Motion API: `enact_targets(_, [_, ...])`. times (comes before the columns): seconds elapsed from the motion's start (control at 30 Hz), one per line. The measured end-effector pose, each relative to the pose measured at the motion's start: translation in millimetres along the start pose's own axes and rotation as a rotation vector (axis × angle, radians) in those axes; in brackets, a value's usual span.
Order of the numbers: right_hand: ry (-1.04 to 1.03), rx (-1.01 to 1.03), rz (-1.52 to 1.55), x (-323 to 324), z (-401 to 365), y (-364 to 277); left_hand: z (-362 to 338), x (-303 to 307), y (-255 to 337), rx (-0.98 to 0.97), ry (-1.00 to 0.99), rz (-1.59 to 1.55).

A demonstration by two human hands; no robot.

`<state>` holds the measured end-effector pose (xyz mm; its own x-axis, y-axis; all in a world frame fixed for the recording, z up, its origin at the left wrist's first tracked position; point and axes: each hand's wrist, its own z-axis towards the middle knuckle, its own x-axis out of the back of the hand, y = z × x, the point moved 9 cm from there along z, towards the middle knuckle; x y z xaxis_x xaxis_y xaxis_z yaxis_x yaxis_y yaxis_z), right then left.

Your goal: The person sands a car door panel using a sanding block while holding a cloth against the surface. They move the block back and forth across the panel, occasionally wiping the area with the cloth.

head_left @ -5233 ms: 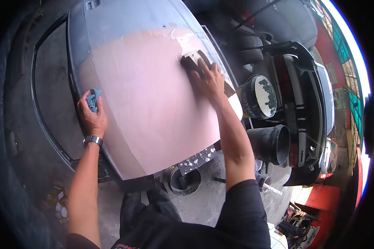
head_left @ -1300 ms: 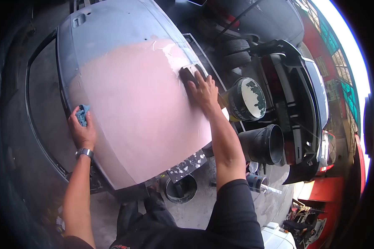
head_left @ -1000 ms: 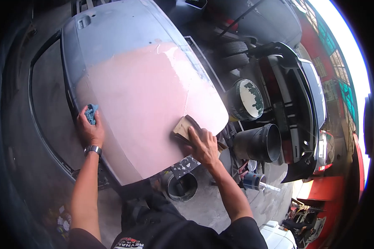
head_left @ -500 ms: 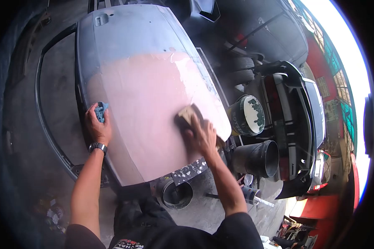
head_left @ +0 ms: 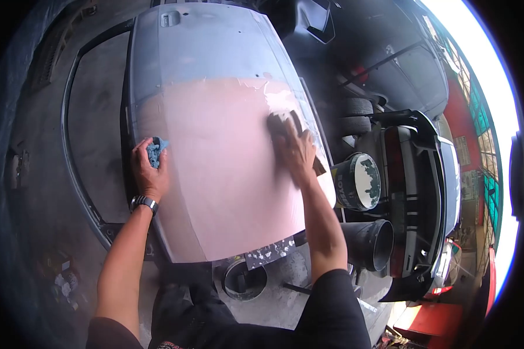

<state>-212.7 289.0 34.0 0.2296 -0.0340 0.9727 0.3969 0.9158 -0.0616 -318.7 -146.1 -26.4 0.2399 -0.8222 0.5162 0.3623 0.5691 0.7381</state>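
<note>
Right hand presses sanding block on pink panel.

The right hand, at 1 o'clock, is motion-blurred and covers most of the block it grips, the left hand at 9 o'clock hides most of the rag, and the panel is cut off at 12 o'clock.

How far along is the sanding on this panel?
Done: pink filler covers most of the panel, looking even. In hand: right hand presses a block at the filler's upper right corner; left hand grips a rag at the left edge. Left, probably: whitish patches beside the block; the grey top is unfilled.
</note>
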Motion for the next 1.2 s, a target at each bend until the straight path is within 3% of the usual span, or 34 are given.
enact_targets(0.1, [-0.126, 0.043, -0.027, 14, -114, -17, 0, 0, -3, -0.022, 0.003, -0.002])
enact_targets(0.13, [-0.051, 0.124, -0.039, 21, -148, -23, -1, -2, -5, -0.041, 0.014, 0.013])
enact_targets(0.2, [-0.101, 0.175, -0.032, 36, -156, -31, 0, -2, -5, -0.015, 0.003, -0.005])
enact_targets(0.27, [-0.093, 0.142, -0.026, 13, -104, -6, -3, -4, -6, -0.003, -0.013, 0.004])
enact_targets(0.4, [-0.068, -0.119, -0.046, -30, 65, 33, 2, -3, -8, -0.021, 0.006, 0.037])
enact_targets(0.47, [-0.015, -0.146, -0.059, -39, 85, 39, 2, -2, -5, -0.016, 0.007, 0.046])
enact_targets(0.53, [-0.038, -0.149, -0.044, -33, 60, 24, 1, 1, -1, -0.005, -0.010, 0.055])
enact_targets(0.67, [-0.012, 0.127, -0.004, 18, -105, -48, 0, 1, -2, 0.000, -0.008, 0.019])
enact_targets(0.77, [-0.083, 0.214, -0.093, 23, -213, -75, -1, 2, -3, -0.039, 0.024, 0.060])
enact_targets(0.87, [-0.161, 0.137, -0.057, 20, -155, -75, -4, -2, -6, -0.032, 0.007, 0.038])
enact_targets(1.03, [-0.086, -0.099, -0.054, -26, 45, -32, 0, -1, -6, -0.019, 0.007, 0.010])
enact_targets(1.13, [-0.054, -0.131, -0.033, -15, 25, -46, 0, -2, -8, -0.011, 0.020, -0.009])
enact_targets(1.2, [-0.042, -0.020, -0.024, 4, -50, -62, 2, -2, -6, 0.003, -0.009, -0.022])
